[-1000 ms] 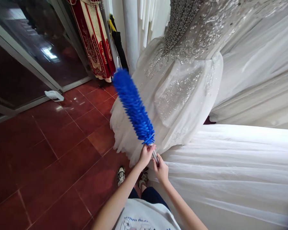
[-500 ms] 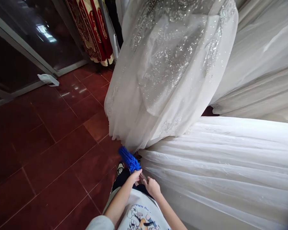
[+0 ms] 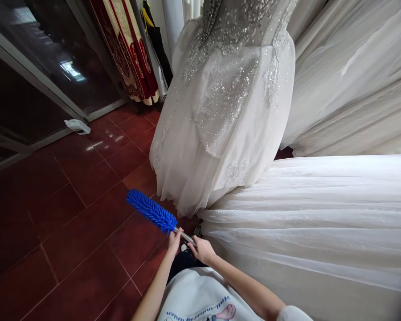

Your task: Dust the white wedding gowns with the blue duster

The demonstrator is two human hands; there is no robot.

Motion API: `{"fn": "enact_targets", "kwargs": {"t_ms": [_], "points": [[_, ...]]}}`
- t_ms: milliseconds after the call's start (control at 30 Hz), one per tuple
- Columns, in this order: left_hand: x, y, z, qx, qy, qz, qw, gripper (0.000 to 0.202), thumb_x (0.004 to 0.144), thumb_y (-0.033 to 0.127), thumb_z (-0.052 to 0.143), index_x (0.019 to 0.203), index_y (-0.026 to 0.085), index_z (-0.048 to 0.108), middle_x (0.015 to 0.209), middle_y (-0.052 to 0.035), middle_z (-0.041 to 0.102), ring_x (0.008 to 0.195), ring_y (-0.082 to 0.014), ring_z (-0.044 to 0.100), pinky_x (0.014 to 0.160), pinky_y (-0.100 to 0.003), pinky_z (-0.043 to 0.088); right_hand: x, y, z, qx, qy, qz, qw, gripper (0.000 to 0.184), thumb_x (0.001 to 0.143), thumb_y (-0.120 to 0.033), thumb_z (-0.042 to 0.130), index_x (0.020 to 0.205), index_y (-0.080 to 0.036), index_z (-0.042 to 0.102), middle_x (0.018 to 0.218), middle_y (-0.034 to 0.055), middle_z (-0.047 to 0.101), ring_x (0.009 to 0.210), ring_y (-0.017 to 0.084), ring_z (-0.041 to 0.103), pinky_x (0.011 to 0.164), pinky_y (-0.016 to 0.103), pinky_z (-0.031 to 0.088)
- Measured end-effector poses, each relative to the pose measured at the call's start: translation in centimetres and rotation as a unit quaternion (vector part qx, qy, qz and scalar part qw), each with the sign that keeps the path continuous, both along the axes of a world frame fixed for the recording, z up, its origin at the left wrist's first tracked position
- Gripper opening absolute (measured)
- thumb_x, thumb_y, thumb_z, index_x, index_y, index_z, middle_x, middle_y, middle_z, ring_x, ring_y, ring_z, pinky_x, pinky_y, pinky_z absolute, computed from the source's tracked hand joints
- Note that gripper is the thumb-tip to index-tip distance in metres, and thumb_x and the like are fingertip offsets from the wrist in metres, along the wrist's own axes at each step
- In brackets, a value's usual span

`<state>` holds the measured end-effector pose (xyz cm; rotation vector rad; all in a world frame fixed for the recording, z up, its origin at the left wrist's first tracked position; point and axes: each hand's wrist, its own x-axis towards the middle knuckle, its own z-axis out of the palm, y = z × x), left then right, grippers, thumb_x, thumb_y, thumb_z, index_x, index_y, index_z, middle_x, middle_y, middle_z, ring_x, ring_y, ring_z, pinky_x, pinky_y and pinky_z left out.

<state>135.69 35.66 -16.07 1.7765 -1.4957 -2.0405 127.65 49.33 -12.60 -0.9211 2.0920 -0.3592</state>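
Since half a second ago the blue duster point(image 3: 151, 211) has swung out from the skirts and now lies over the red floor point(image 3: 70, 214). The beaded white dress point(image 3: 220, 120) hangs far and right of it. The duster's length runs far-left from both hands; left hand point(image 3: 173, 240) grips beside the head, right hand point(image 3: 202, 248) clasps the handle.

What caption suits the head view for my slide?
Both hands, left and right, grip a blue duster beside a beaded gown.
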Motion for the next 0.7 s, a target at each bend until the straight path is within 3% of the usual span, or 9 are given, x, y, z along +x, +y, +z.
{"fn": "enact_targets", "kwargs": {"t_ms": [133, 233, 367, 433, 500, 567, 633, 700], "points": [[-1.0, -1.1, 4.4, -0.067, 0.073, -0.046, 0.994, 0.033, 0.068, 0.046, 0.064, 0.082, 0.016, 0.059, 0.093, -0.0126, 0.07, 0.097, -0.0245, 0.064, 0.091, -0.037, 0.046, 0.4, 0.1, 2.7, -0.085, 0.048, -0.049, 0.994, 0.037, 0.091, -0.047, 0.031, 0.102, -0.021, 0.054, 0.101, 0.0076, 0.069, 0.087, 0.019, 0.065, 0.073, 0.026, 0.043], [-4.2, -0.4, 9.7, -0.099, 0.148, -0.11, 0.978, 0.034, 0.072, 0.046, 0.062, 0.091, 0.019, 0.059, 0.101, -0.0095, 0.071, 0.099, -0.0203, 0.064, 0.091, -0.032, 0.046, -0.3, 1.2, 5.1, -0.149, 0.092, -0.147, 0.973, 0.038, 0.091, -0.046, 0.031, 0.111, -0.02, 0.05, 0.099, 0.0068, 0.067, 0.082, 0.017, 0.062, 0.073, 0.026, 0.044], [-9.6, 3.3, 17.5, -0.207, 0.224, -0.274, 0.912, 0.033, 0.08, 0.05, 0.052, 0.098, 0.022, 0.056, 0.098, -0.008, 0.071, 0.091, -0.0197, 0.066, 0.081, -0.031, 0.048, -1.3, 2.9, 8.9, -0.262, 0.139, -0.357, 0.886, 0.031, 0.088, -0.046, 0.039, 0.101, -0.02, 0.049, 0.074, -0.0001, 0.061, 0.061, 0.014, 0.053, 0.063, 0.026, 0.042], [-12.1, 5.4, 20.2, -0.237, 0.249, -0.335, 0.877, 0.035, 0.082, 0.051, 0.046, 0.104, 0.024, 0.053, 0.092, -0.0049, 0.071, 0.083, -0.0186, 0.067, 0.072, -0.028, 0.048, -1.9, 3.1, 10.6, -0.296, 0.149, -0.432, 0.839, 0.026, 0.087, -0.044, 0.038, 0.096, -0.021, 0.046, 0.069, -0.0023, 0.056, 0.059, 0.014, 0.051, 0.06, 0.027, 0.041], [-14.5, 6.7, 21.7, -0.265, 0.269, -0.371, 0.848, 0.04, 0.084, 0.053, 0.041, 0.111, 0.026, 0.051, 0.089, -0.0029, 0.07, 0.077, -0.0182, 0.066, 0.067, -0.027, 0.046, -2.9, 2.6, 11.8, -0.323, 0.137, -0.478, 0.805, 0.023, 0.085, -0.043, 0.039, 0.093, -0.022, 0.042, 0.068, -0.0029, 0.053, 0.059, 0.015, 0.051, 0.058, 0.027, 0.041], [-16.7, 7.1, 21.9, -0.296, 0.264, -0.382, 0.835, 0.044, 0.085, 0.054, 0.037, 0.117, 0.027, 0.049, 0.097, -0.0043, 0.07, 0.083, -0.0194, 0.065, 0.071, -0.027, 0.045, -4.2, 1.5, 12.1, -0.341, 0.097, -0.5, 0.79, 0.024, 0.084, -0.044, 0.04, 0.095, -0.023, 0.039, 0.072, -0.0017, 0.055, 0.061, 0.015, 0.054, 0.058, 0.027, 0.043], [-18.6, 6.6, 21.0, -0.304, 0.205, -0.39, 0.844, 0.047, 0.086, 0.052, 0.036, 0.123, 0.026, 0.047, 0.104, -0.0083, 0.07, 0.092, -0.0224, 0.065, 0.078, -0.03, 0.045, -5.6, 0.2, 11.7, -0.332, 0.035, -0.5, 0.799, 0.026, 0.086, -0.048, 0.034, 0.097, -0.024, 0.037, 0.072, -0.0013, 0.056, 0.059, 0.015, 0.055, 0.055, 0.027, 0.045], [-20.0, 6.1, 19.3, -0.294, 0.132, -0.404, 0.856, 0.05, 0.085, 0.048, 0.039, 0.129, 0.023, 0.044, 0.101, -0.0131, 0.071, 0.095, -0.0261, 0.065, 0.084, -0.034, 0.044, -6.6, -0.7, 10.4, -0.305, -0.016, -0.487, 0.818, 0.03, 0.088, -0.051, 0.024, 0.096, -0.024, 0.036, 0.06, -0.0037, 0.052, 0.048, 0.015, 0.051, 0.046, 0.028, 0.044]]}}
